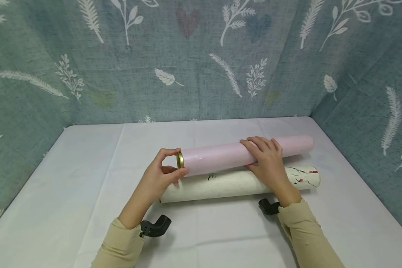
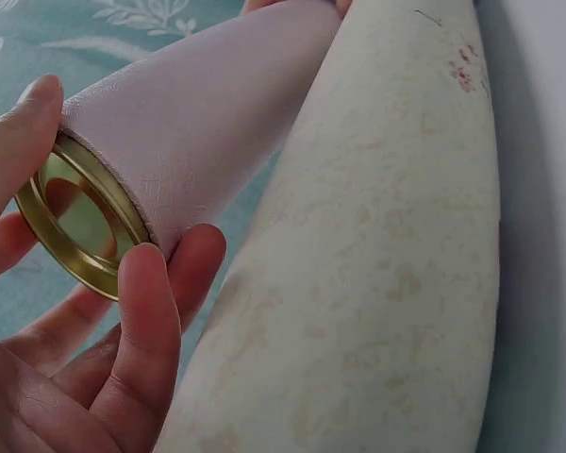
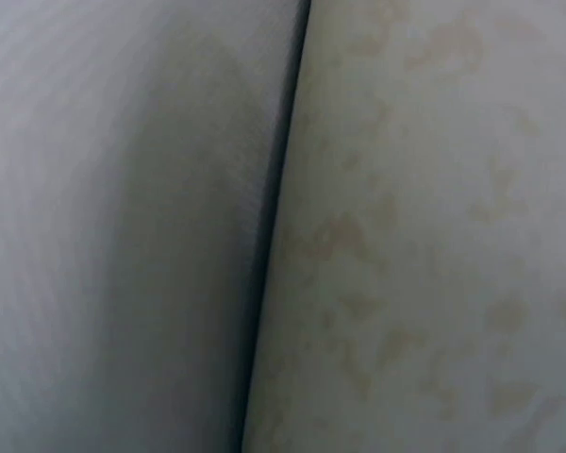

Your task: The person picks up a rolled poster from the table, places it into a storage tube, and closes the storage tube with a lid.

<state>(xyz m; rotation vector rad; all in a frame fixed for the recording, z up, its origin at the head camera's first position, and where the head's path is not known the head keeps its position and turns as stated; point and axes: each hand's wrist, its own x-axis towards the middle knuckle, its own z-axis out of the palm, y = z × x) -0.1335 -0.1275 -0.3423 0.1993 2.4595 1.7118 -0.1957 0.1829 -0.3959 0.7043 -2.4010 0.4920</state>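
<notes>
A long pink tube (image 1: 214,158) with a gold metal rim (image 1: 180,160) at its left end is held slightly tilted, its right end farther back. My left hand (image 1: 154,182) grips that rimmed end between thumb and fingers; in the left wrist view the tube's end (image 2: 104,179) shows a recessed shiny inside. Over the pink tube's middle curls my right hand (image 1: 269,163), fingers across the top. Just in front lies a cream tube (image 1: 221,190) with painted branches, red blossoms and dark lettering. Only the cream tube (image 3: 434,236) and tablecloth fill the right wrist view.
A white cloth (image 1: 87,208) covers the table. Blue-green leaf-patterned curtains (image 1: 187,82) stand behind and at both sides. Black wrist mounts (image 1: 155,226) jut from both forearms, near the cream tube's front side.
</notes>
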